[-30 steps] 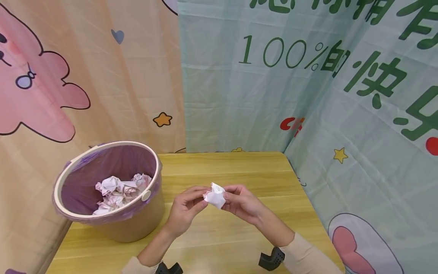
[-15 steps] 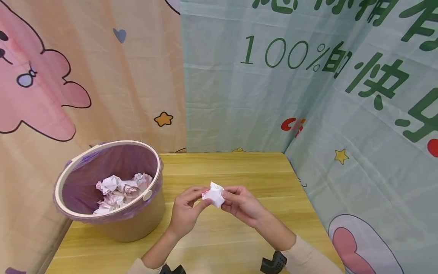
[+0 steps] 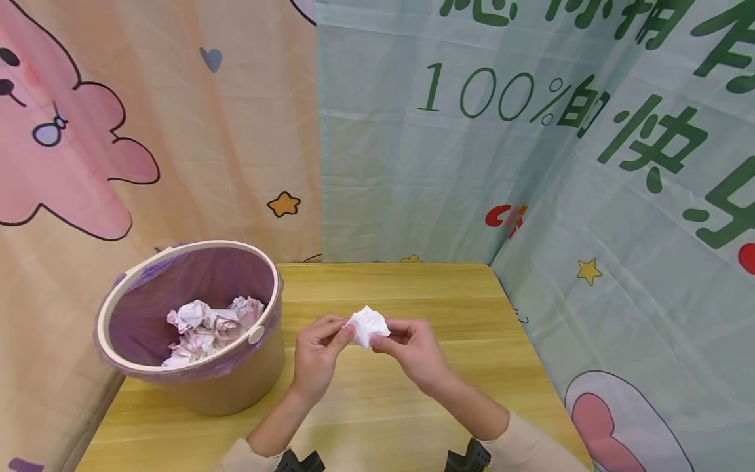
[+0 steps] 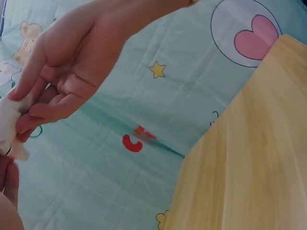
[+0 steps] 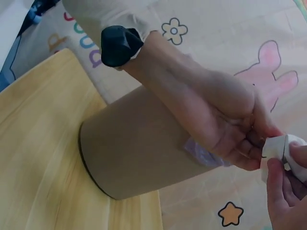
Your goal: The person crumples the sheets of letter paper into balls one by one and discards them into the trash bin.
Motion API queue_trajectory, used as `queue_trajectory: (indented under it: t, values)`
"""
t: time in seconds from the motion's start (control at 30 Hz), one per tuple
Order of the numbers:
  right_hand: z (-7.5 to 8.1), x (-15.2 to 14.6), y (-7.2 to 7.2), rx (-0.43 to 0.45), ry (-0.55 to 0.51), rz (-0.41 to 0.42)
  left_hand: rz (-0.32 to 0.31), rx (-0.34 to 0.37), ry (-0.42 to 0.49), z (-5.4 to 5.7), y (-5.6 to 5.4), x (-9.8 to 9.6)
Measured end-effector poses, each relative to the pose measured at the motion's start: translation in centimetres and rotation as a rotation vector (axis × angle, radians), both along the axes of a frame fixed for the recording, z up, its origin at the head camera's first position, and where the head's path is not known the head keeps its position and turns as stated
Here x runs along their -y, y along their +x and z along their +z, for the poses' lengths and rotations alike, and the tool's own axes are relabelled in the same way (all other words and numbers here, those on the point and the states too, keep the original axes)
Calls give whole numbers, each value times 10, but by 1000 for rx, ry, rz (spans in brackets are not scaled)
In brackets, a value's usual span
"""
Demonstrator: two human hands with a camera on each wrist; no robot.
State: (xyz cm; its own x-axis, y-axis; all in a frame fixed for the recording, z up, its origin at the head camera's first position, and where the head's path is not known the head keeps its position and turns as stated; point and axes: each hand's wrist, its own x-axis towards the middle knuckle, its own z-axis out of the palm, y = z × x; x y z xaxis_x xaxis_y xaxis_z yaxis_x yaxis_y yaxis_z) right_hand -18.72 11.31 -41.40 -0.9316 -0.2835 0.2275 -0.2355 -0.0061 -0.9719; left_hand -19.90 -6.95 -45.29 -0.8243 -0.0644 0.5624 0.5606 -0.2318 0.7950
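Note:
Between both hands, above the table, is a small crumpled piece of white paper point(image 3: 367, 325). My left hand point(image 3: 315, 357) pinches its left side between thumb and fingers. The right hand point(image 3: 417, 354) pinches the opposite side, thumb on the near face. In the left wrist view, the paper point(image 4: 8, 124) sits at the left edge, with the right hand point(image 4: 76, 62) reaching in from above. From the right wrist, the paper point(image 5: 274, 147) shows folded faces and a dark mark, the left hand point(image 5: 220, 110) gripping it. The fingers behind the paper are partly hidden.
A tan bin point(image 3: 236, 393) with a purple liner point(image 3: 141, 308) stands on the table's left side, several crumpled papers point(image 3: 206, 331) inside. The wooden table point(image 3: 377, 419) meets printed curtains point(image 3: 401, 183) at the back and right. Black wrist cameras point(image 3: 468, 457) are worn at both wrists.
The paper has turned in the fingers and risen slightly, now showing a rounder white face. My right thumb has shifted lower and left on it. The bin stays in place.

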Motion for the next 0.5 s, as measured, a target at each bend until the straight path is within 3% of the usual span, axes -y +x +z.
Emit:
queue_trajectory:
  t: [0.13, 0.27, 0.33, 0.4, 0.5]
  values:
    - [-2, 19, 11, -264, 83, -165, 284, -120, -44, -1, 5, -13]
    - [-5, 30, 15, -373, 102, -275, 432, -180, -62, -2, 6, -19]
    - [-7, 30, 12, -372, 102, -273, 443, -193, -87, 0, 5, -19]
    - [-8, 25, 6, -333, 83, -236, 404, -191, -124, 1, 3, -16]
    - [-8, 13, -4, -233, 62, -156, 240, -159, -181, 0, 0, -11]
